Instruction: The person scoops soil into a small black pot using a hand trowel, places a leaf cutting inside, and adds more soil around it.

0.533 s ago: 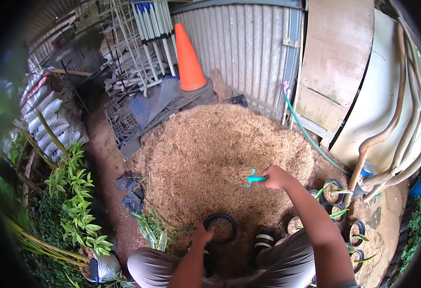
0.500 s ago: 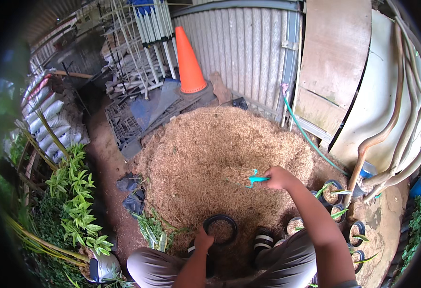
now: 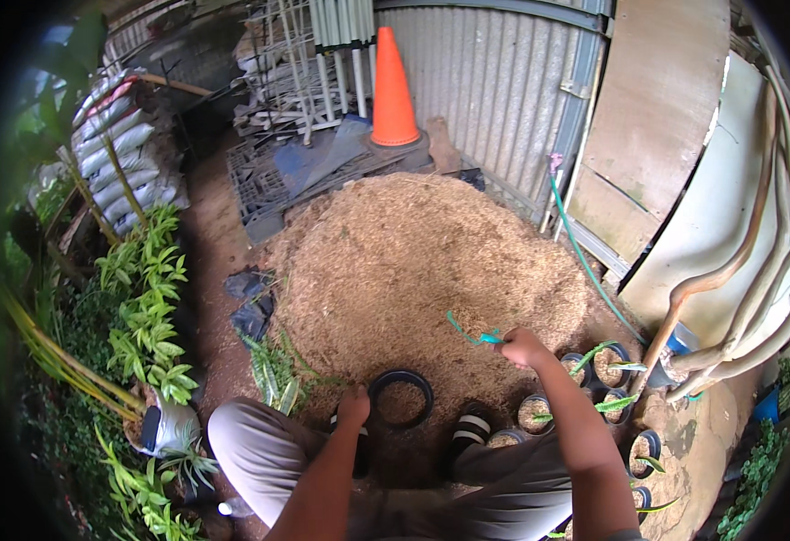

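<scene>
My right hand [image 3: 525, 348] is closed round the handle of a teal hand trowel [image 3: 490, 339]. Its blade carries light-brown husk-like material and is held over a broad mound [image 3: 431, 243] of the same stuff. Between my feet stands a round black plant pot [image 3: 401, 399], with brown material visible inside. My left hand [image 3: 354, 406] is closed right beside the pot's left rim; what its fingers hold, if anything, is hidden. Long green leaves of a plant [image 3: 278, 379] lie to the left of that hand.
Several black pots [image 3: 613, 365] with husk and small plants line the right side. An orange cone [image 3: 395, 90] stands behind the mound. A green hose [image 3: 584, 257] runs down the right wall. Leafy plants [image 3: 147, 316] and stacked sacks [image 3: 124, 144] are at left.
The view has shifted. My left hand has gone from the pot's rim to just left of it. My right hand still holds the loaded trowel, whose blade now angles differently.
</scene>
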A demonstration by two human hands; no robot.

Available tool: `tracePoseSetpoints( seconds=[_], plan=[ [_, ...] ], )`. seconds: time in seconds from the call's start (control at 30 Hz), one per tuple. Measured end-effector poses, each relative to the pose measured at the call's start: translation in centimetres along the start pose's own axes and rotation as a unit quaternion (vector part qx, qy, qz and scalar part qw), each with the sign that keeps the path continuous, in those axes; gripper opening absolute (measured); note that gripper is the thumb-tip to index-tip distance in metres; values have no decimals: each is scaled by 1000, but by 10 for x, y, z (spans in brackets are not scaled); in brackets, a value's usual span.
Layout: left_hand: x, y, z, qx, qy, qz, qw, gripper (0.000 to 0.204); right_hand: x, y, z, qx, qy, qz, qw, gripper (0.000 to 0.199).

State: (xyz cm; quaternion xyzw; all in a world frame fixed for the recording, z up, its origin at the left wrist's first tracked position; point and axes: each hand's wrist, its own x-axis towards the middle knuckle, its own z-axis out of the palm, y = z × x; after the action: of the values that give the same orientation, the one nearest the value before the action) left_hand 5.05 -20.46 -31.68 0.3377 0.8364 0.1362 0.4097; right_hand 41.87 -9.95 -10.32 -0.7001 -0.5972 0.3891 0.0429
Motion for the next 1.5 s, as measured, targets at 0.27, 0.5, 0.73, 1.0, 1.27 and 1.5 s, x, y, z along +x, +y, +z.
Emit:
tracePoseSetpoints(
  seconds=[0.27, 0.5, 0.73, 1.0, 1.27, 1.5],
  plan=[
    [-22, 138, -166, 249, -67, 274, 927, 57, -3, -7, 56, -295, -14, -177, 939, 32],
    [-70, 186, -220, 180, -82, 386, 901, 49, 2, -33, 47, -284, 31, -73, 956, 34],
    [-95, 217, -214, 239, -154, 411, 866, 61, 39, -8, 47, -274, -13, 11, 961, 43],
    [-59, 221, -206, 242, -74, 483, 838, 61, 57, 38, 245, 72, 244, -27, 967, 59],
    [-44, 225, -209, 245, -75, 455, 853, 55, 56, 25, 291, 109, 48, -37, 992, 47],
    [-18, 237, -196, -48, 34, 474, 879, 34, 99, -40, 85, 57, 141, -128, 980, 38]
  ],
)
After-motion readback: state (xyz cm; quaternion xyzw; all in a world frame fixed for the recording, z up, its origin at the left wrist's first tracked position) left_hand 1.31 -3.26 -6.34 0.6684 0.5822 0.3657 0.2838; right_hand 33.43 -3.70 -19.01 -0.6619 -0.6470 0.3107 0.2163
